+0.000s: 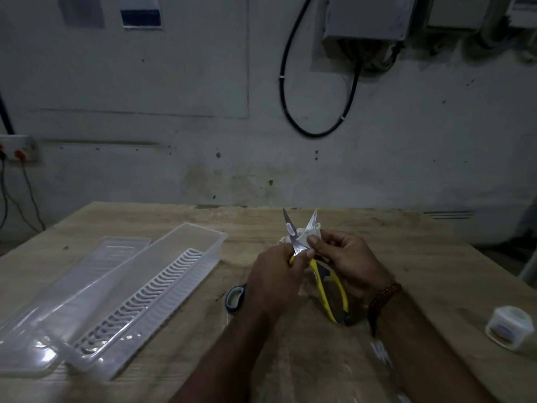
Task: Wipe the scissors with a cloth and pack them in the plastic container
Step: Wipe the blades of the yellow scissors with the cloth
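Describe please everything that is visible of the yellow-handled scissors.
The scissors have yellow and dark handles and two shiny metal blades. They are open, the blades spread in a V with tips pointing up and away from the person, held above the wooden table. The left hand grips one handle close to the pivot. The right hand presses a pale cloth against the right blade near the pivot. The other handle loop hangs down between the wrists.

1. The scene is dim and grey-toned overall.
2. Glare glints on the near-left end of the plastic container (116, 298) and on the scissors (302, 237) blades.
3. Wide-angle distortion bends the edges; the corners look soft.
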Motion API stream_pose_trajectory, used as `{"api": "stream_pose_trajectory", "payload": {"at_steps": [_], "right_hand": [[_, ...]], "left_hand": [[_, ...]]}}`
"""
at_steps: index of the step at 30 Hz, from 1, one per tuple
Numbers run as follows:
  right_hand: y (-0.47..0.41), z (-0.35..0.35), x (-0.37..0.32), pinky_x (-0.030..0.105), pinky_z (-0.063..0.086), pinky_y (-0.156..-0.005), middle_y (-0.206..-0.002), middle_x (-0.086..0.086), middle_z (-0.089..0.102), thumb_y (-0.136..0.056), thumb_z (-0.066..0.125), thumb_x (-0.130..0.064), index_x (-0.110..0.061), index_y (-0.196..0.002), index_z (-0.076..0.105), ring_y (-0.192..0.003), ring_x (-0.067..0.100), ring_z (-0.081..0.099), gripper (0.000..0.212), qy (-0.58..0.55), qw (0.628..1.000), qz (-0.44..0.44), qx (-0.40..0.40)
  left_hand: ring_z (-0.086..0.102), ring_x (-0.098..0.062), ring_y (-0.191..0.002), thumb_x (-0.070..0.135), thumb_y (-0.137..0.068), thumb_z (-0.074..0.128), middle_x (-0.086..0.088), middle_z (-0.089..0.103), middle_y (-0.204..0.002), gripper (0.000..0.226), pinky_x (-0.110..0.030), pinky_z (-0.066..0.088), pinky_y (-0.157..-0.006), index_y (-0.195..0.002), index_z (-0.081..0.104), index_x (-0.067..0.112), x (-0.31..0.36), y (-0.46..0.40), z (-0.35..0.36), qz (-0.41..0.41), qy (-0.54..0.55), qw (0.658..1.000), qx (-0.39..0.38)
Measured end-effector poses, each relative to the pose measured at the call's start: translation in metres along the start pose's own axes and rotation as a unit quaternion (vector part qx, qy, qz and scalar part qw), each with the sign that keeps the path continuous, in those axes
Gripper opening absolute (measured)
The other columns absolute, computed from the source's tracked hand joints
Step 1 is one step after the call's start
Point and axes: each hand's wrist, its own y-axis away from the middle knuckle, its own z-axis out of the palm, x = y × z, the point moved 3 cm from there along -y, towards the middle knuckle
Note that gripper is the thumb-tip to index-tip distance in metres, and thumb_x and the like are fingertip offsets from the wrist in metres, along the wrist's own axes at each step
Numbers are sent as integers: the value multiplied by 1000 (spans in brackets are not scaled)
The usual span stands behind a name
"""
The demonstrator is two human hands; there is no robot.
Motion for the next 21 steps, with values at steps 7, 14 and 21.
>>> {"api": "stream_pose_trajectory", "payload": {"at_steps": [7,14,21], "right_hand": [[6,11,0,36,60,-65,-77,27,74,-97,68,-13,10,-87,75,-65,28,70,26,46,995,6,88],[10,13,-6,41,58,-70,-83,35,71,-96,68,-8,6,-76,74,-71,34,66,25,-49,986,34,156],[11,8,-11,30,60,-57,-92,22,79,-98,66,-11,7,-97,76,-76,30,77,20,-78,981,52,168]], "left_hand": [[66,-4,-69,57,-103,54,9,72,-76,41,-33,54,-63,-83,73,26,3,1,7,20,-53,998,-15],[61,-5,-68,60,-104,49,8,69,-80,45,-26,37,-56,-89,71,24,16,2,8,47,-105,993,-22],[56,-7,-63,61,-103,48,7,62,-72,42,-30,38,-55,-81,62,28,25,5,7,59,-121,990,-34]]}}
